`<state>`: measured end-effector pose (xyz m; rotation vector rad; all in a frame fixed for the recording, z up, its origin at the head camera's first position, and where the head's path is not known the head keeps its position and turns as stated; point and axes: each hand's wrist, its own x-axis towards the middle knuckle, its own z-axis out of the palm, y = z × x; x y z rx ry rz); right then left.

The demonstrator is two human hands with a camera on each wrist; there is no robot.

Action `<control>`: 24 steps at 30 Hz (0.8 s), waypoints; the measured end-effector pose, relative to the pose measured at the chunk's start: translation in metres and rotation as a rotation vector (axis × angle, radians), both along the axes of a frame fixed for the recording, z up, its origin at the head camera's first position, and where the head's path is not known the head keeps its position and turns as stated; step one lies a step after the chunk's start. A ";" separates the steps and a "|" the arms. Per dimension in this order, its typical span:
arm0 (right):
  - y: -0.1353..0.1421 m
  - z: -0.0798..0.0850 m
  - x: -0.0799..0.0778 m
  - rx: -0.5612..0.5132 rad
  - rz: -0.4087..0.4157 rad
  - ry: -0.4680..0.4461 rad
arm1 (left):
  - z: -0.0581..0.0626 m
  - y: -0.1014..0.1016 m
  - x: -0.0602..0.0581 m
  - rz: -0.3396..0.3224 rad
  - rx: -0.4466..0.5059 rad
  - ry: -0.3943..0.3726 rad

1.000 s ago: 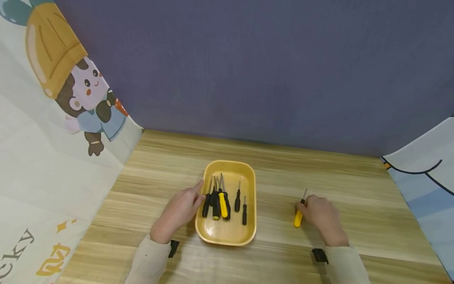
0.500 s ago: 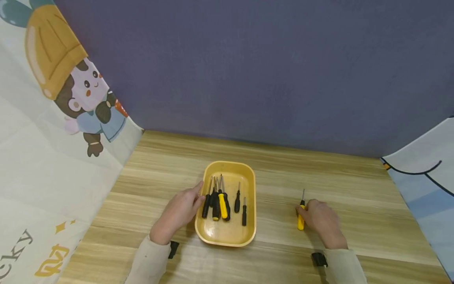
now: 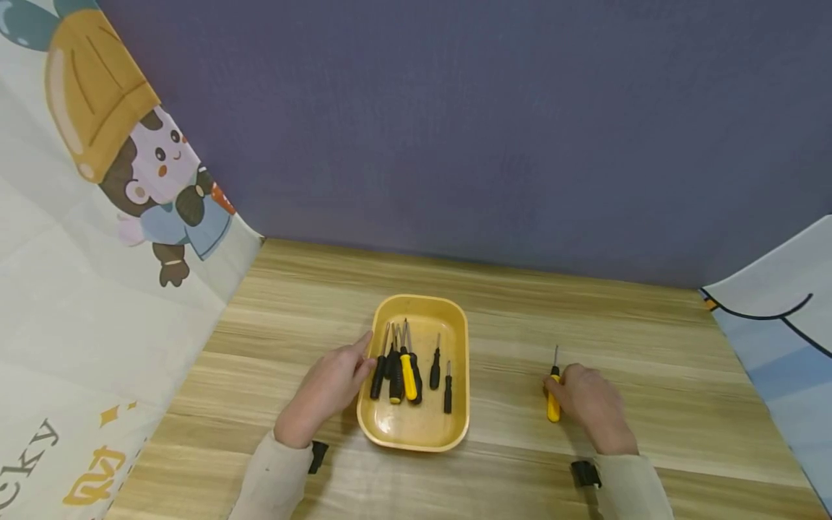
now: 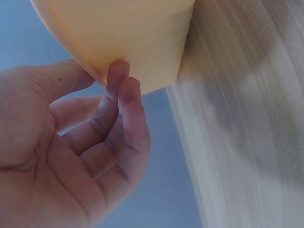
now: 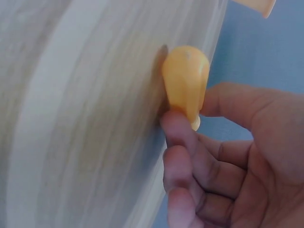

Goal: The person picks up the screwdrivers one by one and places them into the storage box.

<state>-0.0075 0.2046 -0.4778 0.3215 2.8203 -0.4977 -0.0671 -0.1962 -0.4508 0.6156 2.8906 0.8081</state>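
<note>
My left hand (image 3: 328, 386) holds the left side of a yellow plastic tray (image 3: 416, 430). In the left wrist view the thumb lies at the tray's rim and curled fingers (image 4: 129, 121) touch its outer wall. Inside the tray lie several screwdrivers, among them one with a yellow handle (image 3: 408, 375) and two small black ones at the right. To the right of the tray, my right hand (image 3: 591, 401) pinches a yellow-and-black screwdriver (image 3: 553, 409) between thumb and fingers. Its shaft points away from me, and its handle is at the tabletop in the right wrist view.
The wooden table (image 3: 494, 484) runs back to a dark blue-grey panel (image 3: 455, 130). A printed cloth (image 3: 78, 289) with a cartoon figure borders the left, and another light cloth (image 3: 773, 354) the right. Table surface separates the tray from the right hand.
The screwdriver in my right hand has turned slightly, its tip swinging left and its handle end right, and then stays nearly still. My left hand and the tray hold their place.
</note>
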 end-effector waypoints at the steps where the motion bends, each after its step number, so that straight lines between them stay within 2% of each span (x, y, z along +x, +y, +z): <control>1: 0.000 0.001 0.000 0.000 0.000 0.002 | 0.000 0.000 0.000 0.000 -0.002 -0.001; 5: -0.003 0.007 -0.003 -0.005 0.010 0.018 | 0.000 0.000 0.000 0.000 -0.001 -0.004; 10: -0.016 0.026 -0.011 -0.009 0.053 0.045 | 0.001 0.000 -0.001 -0.002 0.001 -0.004; 18: -0.046 0.061 -0.026 -0.002 0.137 0.078 | 0.001 0.000 0.000 -0.003 0.005 -0.001; 24: -0.075 0.078 -0.040 0.045 0.214 0.127 | 0.001 0.000 0.000 0.002 -0.004 -0.009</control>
